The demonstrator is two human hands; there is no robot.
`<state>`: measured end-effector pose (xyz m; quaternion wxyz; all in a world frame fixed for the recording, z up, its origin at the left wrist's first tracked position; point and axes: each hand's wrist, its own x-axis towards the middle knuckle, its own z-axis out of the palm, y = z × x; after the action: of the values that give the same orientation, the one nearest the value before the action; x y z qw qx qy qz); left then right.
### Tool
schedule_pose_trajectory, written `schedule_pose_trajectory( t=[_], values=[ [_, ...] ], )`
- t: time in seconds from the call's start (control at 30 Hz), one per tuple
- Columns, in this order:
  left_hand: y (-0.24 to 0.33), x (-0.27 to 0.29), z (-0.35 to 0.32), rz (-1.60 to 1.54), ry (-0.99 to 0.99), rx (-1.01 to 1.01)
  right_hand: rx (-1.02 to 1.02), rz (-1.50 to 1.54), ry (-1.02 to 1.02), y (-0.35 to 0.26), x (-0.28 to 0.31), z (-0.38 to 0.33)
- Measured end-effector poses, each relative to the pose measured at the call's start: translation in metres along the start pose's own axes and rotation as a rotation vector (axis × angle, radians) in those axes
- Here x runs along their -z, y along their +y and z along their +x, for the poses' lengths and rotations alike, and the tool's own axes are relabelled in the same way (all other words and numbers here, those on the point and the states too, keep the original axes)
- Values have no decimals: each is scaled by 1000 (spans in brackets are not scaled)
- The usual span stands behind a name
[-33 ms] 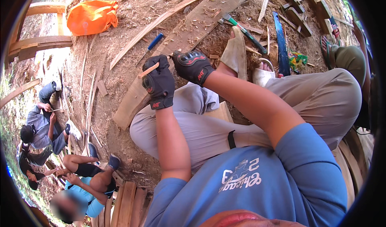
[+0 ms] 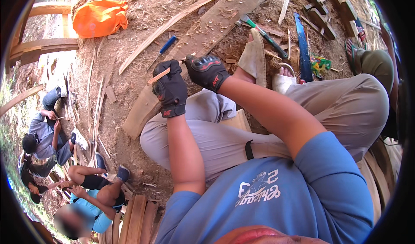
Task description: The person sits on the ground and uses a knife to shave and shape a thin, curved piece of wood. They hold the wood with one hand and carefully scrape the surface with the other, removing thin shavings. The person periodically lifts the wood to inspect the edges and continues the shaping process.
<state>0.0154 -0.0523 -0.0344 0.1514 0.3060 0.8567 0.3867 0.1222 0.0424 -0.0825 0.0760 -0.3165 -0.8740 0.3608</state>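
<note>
My left hand point(image 2: 170, 88), in a black glove, is closed around a thin pale wooden stick point(image 2: 159, 76). One end of the stick juts out past the thumb side, and the glove hides its middle. Close by on the right, my right hand point(image 2: 206, 71), gloved alike, has its fingers bent together near a small pale tip showing between the hands. What those fingers grip is too small and covered to make out. Both hands are above a broad wooden plank point(image 2: 142, 112) strewn with curled shavings, in front of my bent legs.
Around the plank lie a blue-handled tool point(image 2: 167, 44), a green-handled hammer point(image 2: 266, 35), a blue saw-like blade point(image 2: 302, 47) and a long wood strip point(image 2: 173, 28). An orange bag point(image 2: 100, 19) sits far left. Several people sit at the left; another person's leg point(image 2: 374, 64) is at right.
</note>
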Motion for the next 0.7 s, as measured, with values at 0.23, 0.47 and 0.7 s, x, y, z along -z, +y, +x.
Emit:
schedule_pose_trajectory(
  t=[0.23, 0.47, 0.7],
  values=[
    [-2, 3, 0, -118, 9, 105, 48, -124, 65, 1, -13, -1],
    [19, -1, 3, 135, -31, -51, 37, -72, 83, 1, 2, -4],
    [38, -17, 0, 184, 35, -170, -226, -168, -258, 75, -24, -23]
  ],
)
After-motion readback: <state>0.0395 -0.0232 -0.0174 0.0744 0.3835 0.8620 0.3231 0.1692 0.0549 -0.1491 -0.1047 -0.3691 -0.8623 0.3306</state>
